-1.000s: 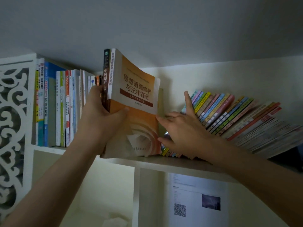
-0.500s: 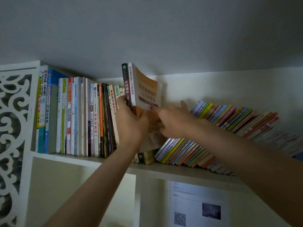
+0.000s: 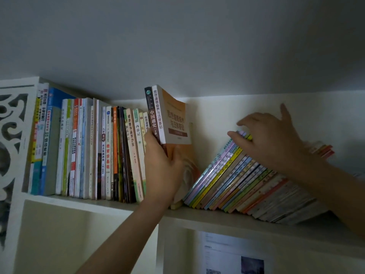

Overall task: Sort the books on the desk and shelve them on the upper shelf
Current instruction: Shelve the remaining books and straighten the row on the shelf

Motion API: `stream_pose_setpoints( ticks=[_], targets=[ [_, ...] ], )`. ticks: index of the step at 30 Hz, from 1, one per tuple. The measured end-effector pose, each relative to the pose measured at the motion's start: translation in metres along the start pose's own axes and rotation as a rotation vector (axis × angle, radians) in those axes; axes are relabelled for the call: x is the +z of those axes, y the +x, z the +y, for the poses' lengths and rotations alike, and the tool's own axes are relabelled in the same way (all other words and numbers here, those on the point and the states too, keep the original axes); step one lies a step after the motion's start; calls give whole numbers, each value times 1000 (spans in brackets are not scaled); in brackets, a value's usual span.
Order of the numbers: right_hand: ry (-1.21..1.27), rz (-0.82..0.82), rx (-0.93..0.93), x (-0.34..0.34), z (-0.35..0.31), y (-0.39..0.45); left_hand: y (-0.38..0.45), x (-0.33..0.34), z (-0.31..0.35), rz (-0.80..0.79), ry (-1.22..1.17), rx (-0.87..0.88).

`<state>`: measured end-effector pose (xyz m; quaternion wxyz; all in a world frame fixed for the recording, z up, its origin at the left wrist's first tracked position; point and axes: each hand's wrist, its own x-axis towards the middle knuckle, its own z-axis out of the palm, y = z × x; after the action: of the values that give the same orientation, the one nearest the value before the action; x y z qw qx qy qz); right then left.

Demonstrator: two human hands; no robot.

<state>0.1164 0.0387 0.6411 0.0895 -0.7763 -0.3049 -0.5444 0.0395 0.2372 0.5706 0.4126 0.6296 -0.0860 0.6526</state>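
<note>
**Seating the Orange Textbook, Leaning Stack Held Off**

Gripping the orange textbook (image 3: 175,123) and the dark-spined volume (image 3: 151,113) together in the left hand (image 3: 164,171), fingers (image 3: 153,143) curled round the spines, thumb across the orange cover. Standing nearly upright on the upper shelf (image 3: 217,214), just right of the upright row (image 3: 94,151), tops poking above that row. Resting the right hand (image 3: 270,139) on top of the leaning stack (image 3: 246,175), right of the textbook, fingers spread and mostly straight, pressing rather than clasping.

Likely closing the gap now: sliding the pair left until flush against the upright row. Worth keeping the bottom edges flat on the shelf board while pushing, not tipping from the top, to stop the covers from buckling. Worth pushing low, near the textbook's base, where the soft cover appears to be bowing.

Watching that leaning stack: lying at a steep slant, lower corners near the textbook's foot, probably ready to slump further once unsupported. Better levering the stack upright toward the textbook before letting go with the left. Risking a domino slide along the shelf otherwise.
</note>
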Motion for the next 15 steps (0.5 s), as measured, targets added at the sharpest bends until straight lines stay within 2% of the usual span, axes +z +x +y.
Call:
stream_pose_setpoints(
  ticks=[2,4,6,10,13,15],
  targets=[
    [56,-1,-92,-2,-23,1,1,4,0,-16,26,-9],
    [247,-105,-102,-7,-51,9,4,6,-2,-21,50,-24],
    [483,-238,-60,-4,-73,25,6,11,-6,18,142,-22],
    [794,-465,85,7,-88,61,9,25,-22,145,534,-14],
    [1007,-590,175,17,-88,73,10,35,-29,144,644,29],
    [1030,-592,179,24,-86,74,11,37,-31,100,728,58]
  ],
)
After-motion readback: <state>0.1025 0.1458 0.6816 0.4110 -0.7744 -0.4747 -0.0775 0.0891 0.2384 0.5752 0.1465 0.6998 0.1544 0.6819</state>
